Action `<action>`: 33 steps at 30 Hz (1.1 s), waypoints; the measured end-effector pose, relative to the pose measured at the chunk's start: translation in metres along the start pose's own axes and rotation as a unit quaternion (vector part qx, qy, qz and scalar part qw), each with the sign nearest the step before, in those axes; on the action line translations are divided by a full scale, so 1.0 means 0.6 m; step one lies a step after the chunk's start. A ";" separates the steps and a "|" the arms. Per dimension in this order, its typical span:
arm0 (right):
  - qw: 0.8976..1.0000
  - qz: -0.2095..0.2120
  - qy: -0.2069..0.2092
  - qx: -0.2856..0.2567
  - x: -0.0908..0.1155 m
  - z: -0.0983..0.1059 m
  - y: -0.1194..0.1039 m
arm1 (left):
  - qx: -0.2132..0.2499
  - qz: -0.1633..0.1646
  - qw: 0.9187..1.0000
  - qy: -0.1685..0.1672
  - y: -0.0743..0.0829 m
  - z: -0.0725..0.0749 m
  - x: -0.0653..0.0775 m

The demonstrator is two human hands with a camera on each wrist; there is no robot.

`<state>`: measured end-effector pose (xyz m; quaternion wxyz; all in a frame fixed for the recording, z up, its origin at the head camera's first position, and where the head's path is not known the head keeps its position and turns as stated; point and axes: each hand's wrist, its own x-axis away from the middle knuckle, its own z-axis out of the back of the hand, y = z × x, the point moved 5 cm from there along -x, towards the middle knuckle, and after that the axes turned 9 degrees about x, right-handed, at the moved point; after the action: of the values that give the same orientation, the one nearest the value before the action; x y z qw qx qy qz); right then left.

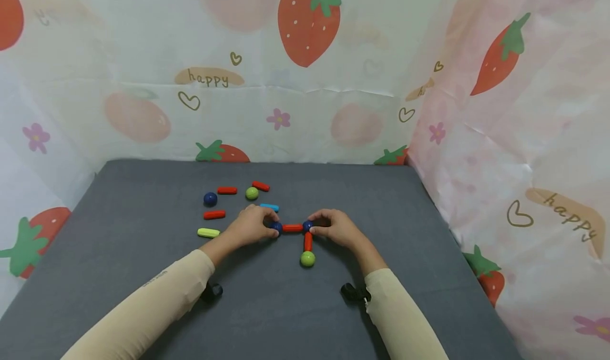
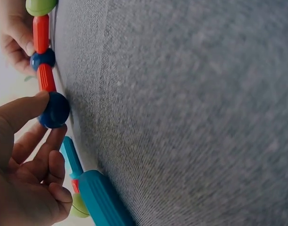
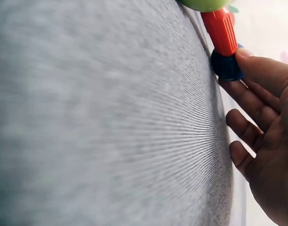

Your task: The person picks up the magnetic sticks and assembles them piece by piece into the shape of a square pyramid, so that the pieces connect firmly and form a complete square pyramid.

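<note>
A joined piece of balls and rods lies near the middle of the grey table. My left hand pinches the dark blue ball at its left end between thumb and fingers. From there a red rod runs across to a second blue ball, the corner of the piece. My right hand pinches this corner ball with thumb and fingertips. Another red rod leads from the corner toward me and ends in a green ball.
Behind and left of my left hand lie loose parts: a blue ball, a green ball, red rods, a blue rod and a yellow-green rod. A strawberry-print curtain borders the table.
</note>
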<state>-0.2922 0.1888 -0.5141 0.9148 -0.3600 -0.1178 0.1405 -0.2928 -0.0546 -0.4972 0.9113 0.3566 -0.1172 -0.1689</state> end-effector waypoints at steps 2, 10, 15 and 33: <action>1.000 -0.001 0.006 0.006 0.006 -0.001 -0.002 | -0.004 0.001 1.000 0.002 0.002 0.001 0.000; 1.000 0.005 0.003 0.025 0.027 -0.003 -0.003 | -0.013 -0.007 1.000 0.008 0.005 -0.001 -0.012; 0.999 0.018 -0.008 0.037 0.041 -0.004 -0.009 | -0.015 -0.007 1.000 0.013 0.007 -0.004 -0.021; 0.996 0.056 -0.008 0.072 0.079 -0.027 -0.042 | -0.014 -0.046 0.999 0.006 0.028 -0.017 -0.048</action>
<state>-0.2386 0.1768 -0.5029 0.9281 -0.2981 -0.0937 0.2027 -0.3117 -0.0255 -0.4958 0.9081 0.3498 -0.0930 -0.2107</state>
